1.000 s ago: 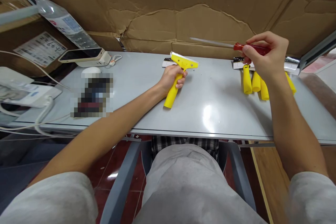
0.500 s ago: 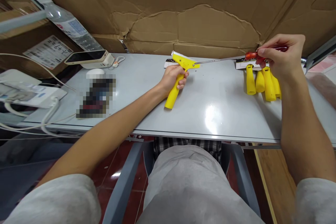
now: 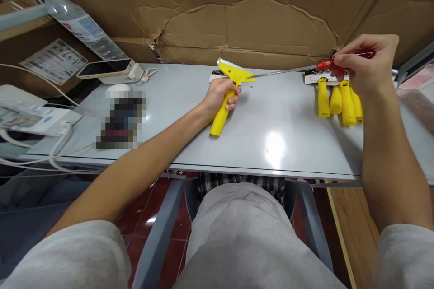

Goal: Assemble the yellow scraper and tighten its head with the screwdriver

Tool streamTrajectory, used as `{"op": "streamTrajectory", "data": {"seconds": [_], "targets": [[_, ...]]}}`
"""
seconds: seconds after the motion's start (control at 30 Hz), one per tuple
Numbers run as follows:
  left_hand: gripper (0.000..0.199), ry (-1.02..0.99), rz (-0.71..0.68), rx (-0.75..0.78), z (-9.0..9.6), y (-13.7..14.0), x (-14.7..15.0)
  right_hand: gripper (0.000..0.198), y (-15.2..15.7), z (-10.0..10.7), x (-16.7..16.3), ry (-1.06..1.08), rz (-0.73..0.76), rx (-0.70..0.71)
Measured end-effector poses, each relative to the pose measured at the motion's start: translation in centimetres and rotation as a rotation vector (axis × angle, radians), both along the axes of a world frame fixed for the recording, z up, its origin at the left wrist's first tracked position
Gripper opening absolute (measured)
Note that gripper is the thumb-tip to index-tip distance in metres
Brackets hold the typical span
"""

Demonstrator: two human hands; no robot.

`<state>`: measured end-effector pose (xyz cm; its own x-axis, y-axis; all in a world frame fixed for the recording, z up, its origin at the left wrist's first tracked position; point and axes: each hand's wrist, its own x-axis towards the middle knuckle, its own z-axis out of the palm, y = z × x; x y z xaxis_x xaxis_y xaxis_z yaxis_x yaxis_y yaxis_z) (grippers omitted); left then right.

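I find the scraper (image 3: 238,75) near the middle of the far edge of the counter (image 3: 281,122), its head toward that edge and its grip angled toward the near edge. My left hand (image 3: 219,93) is closed around the grip, just below the head. My right hand (image 3: 368,61) holds the screwdriver (image 3: 324,64) by its red end; the shaft runs leftward, tip at the screw (image 3: 247,77) on the head's right end. Noted also: yellow handles (image 3: 346,104) near the far edge, toward the right corner, and a phone (image 3: 106,68) near the far left corner.
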<state>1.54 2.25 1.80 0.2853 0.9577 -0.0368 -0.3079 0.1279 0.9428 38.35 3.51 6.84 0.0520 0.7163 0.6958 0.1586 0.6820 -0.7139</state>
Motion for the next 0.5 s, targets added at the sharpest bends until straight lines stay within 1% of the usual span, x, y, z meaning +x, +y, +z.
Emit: {"op": "streamTrajectory", "data": {"seconds": [0.23, 0.33, 0.5], "targets": [[0.021, 0.005, -0.005, 0.003, 0.01, 0.05, 0.01, 0.036, -0.66, 0.24, -0.84, -0.013, 0.000, -0.008], [0.022, 0.003, -0.004, 0.001, -0.01, 0.04, 0.02, 0.038, -0.68, 0.17, -0.81, -0.041, -0.035, -0.029], [0.015, 0.016, 0.018, -0.011, 0.25, -0.07, 0.14, 0.040, -0.46, -0.25, -0.43, -0.090, -0.104, -0.047]]}}
